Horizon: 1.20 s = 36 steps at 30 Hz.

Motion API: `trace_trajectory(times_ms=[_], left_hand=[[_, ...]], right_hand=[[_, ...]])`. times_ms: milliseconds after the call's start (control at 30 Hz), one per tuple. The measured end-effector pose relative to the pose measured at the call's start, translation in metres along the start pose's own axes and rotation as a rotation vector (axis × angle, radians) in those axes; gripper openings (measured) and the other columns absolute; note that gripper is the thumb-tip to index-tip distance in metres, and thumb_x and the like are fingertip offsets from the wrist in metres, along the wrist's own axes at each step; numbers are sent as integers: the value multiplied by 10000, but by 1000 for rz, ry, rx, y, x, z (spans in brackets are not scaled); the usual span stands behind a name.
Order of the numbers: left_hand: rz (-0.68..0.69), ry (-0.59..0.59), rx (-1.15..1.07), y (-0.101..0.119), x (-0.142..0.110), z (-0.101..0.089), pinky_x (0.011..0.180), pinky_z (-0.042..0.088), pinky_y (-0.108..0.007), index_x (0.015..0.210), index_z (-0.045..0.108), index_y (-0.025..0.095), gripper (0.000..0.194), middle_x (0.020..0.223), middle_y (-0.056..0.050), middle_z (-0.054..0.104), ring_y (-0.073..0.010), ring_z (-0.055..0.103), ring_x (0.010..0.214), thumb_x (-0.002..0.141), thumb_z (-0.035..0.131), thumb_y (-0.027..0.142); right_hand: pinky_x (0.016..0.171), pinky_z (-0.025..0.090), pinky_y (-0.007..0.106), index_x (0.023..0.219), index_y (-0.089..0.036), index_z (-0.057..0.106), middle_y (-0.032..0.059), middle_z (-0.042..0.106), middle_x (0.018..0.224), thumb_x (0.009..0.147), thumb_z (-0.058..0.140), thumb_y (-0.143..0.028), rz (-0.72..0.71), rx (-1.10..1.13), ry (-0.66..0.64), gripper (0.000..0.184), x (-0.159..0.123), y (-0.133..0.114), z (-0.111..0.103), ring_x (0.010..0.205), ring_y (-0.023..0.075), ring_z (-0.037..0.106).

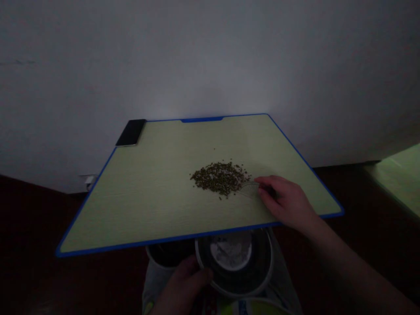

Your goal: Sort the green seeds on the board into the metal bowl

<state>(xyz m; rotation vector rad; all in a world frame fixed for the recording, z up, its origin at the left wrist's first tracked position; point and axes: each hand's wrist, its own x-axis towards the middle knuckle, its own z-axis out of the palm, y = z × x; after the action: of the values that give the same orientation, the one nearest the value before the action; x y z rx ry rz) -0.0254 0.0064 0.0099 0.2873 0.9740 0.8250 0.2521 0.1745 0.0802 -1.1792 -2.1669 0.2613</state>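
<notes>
A loose heap of small brown-green grains (pixel 218 177) lies on the pale tabletop (pixel 154 183). At the heap's right side, my right hand (pixel 285 199) pinches a thin see-through flat piece with a curved edge (pixel 250 189); its exact kind is unclear. That piece touches or nearly touches the nearest grains. Below the table's front edge, my left hand (pixel 187 280) grips the left rim of a round dark-inside bowl (pixel 269 267), thumb over the rim. Something pale and round (pixel 231 251) shows inside the bowl, whose far part is hidden under the table.
The table has a raised blue edge (pixel 164 240). A dark phone-like slab (pixel 131 132) lies at its back left corner. A second round container (pixel 164 258) stands left of the bowl, and a greenish one (pixel 259 306) nearer me. A wall (pixel 210 57) rises behind the table.
</notes>
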Motion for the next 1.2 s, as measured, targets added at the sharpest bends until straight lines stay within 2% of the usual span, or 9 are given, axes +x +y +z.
trace_trajectory(times_ms=[200, 333, 567, 667, 800, 967, 1100, 1200], left_hand=[[-25, 15, 37, 3, -2, 1, 1032, 573, -518, 1147, 837, 134, 467, 1001, -193, 876, -387, 798, 1069, 743, 924, 350], [-23, 28, 15, 4, -3, 5, 1078, 545, -515, 1129, 850, 138, 477, 982, -174, 883, -383, 794, 1084, 712, 939, 351], [11, 18, 64, 7, -3, 5, 1069, 545, -490, 1061, 864, 134, 374, 953, -165, 882, -353, 801, 1028, 748, 915, 333], [-7, -11, 35, 5, -3, 4, 1046, 557, -493, 1063, 862, 146, 370, 879, -144, 873, -337, 812, 952, 755, 918, 342], [7, 15, 33, 2, -2, 4, 1024, 563, -484, 1101, 851, 143, 403, 907, -159, 877, -342, 813, 965, 754, 925, 335], [12, 20, 80, 5, -3, 6, 909, 596, -445, 1096, 863, 136, 412, 909, -162, 881, -336, 805, 921, 744, 916, 343], [3, -2, 52, 9, -4, 8, 1010, 566, -460, 1073, 875, 157, 369, 975, -150, 890, -339, 799, 1013, 743, 909, 319], [24, 7, 31, 9, -4, 7, 1044, 548, -466, 1051, 877, 152, 363, 917, -138, 886, -324, 804, 965, 729, 932, 310]], right_hand=[[738, 635, 341, 1095, -182, 771, 90, 825, 936, 962, 563, -204, -12, 3, -21, 248, 2, 0, -1, 802, 224, 784], [747, 637, 338, 1093, -188, 774, 91, 832, 953, 960, 566, -205, -11, 25, -51, 247, 2, 0, -4, 817, 224, 788], [739, 638, 335, 1116, -171, 786, 103, 836, 960, 965, 571, -210, 5, 64, -116, 266, 1, -6, -1, 802, 219, 782], [761, 641, 345, 1141, -181, 794, 108, 842, 992, 964, 575, -206, 19, 74, -159, 283, 3, -10, 2, 830, 226, 789], [798, 645, 351, 1166, -198, 794, 106, 847, 1052, 968, 580, -196, -1, 115, -216, 292, 5, -17, 5, 894, 229, 801], [842, 646, 361, 1168, -174, 789, 115, 846, 1051, 972, 560, -171, -40, 148, -293, 302, 4, -29, 8, 942, 230, 803], [893, 641, 390, 1180, -173, 786, 123, 844, 1100, 969, 554, -157, -55, 177, -349, 314, 2, -39, 11, 1007, 243, 799], [889, 640, 389, 1174, -185, 790, 117, 844, 1100, 966, 549, -146, -37, 223, -363, 320, 2, -44, 12, 1009, 241, 800]])
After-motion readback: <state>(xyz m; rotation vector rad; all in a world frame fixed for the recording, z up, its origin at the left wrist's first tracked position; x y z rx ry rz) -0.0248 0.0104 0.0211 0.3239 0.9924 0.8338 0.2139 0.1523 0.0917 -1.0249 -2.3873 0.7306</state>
